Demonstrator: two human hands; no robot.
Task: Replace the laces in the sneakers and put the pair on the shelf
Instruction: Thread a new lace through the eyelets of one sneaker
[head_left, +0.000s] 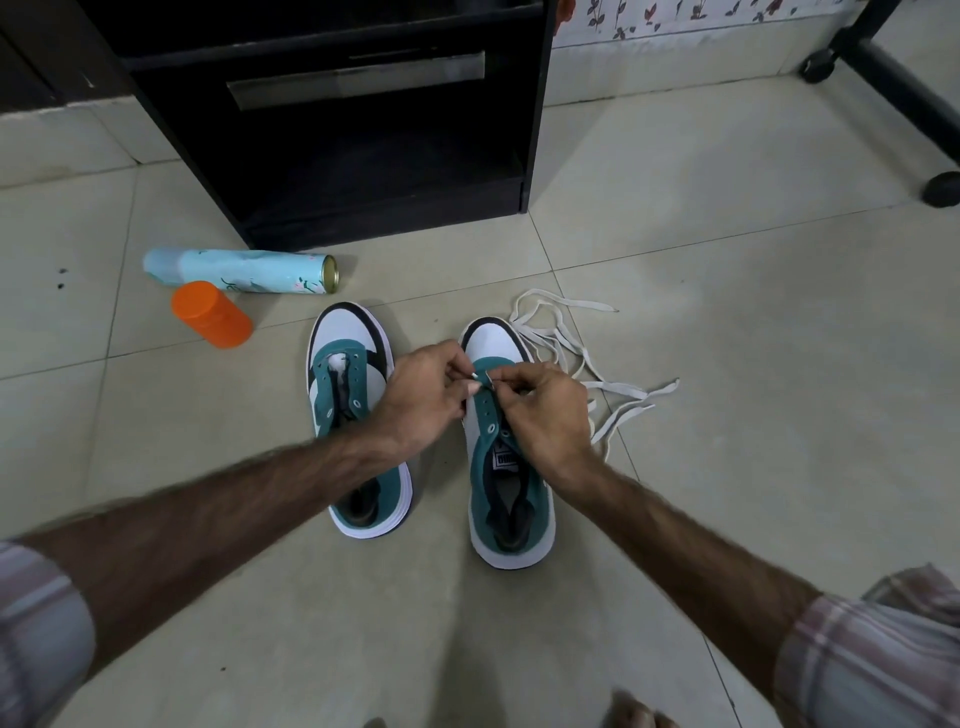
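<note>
Two white, teal and black sneakers stand side by side on the tiled floor, toes pointing away from me. The left sneaker (353, 415) has bare eyelets. Over the front eyelets of the right sneaker (506, 499) my left hand (423, 397) and my right hand (545, 410) meet, each pinching a white lace tip. Loose white laces (587, 358) lie tangled on the floor just right of that shoe. The black shelf unit (337, 119) stands open ahead.
A light blue spray can (244, 270) lies on its side left of the shoes, with an orange cap (210, 313) beside it. A black wheeled frame (893, 88) stands at the far right. My toes (634, 712) show at the bottom edge.
</note>
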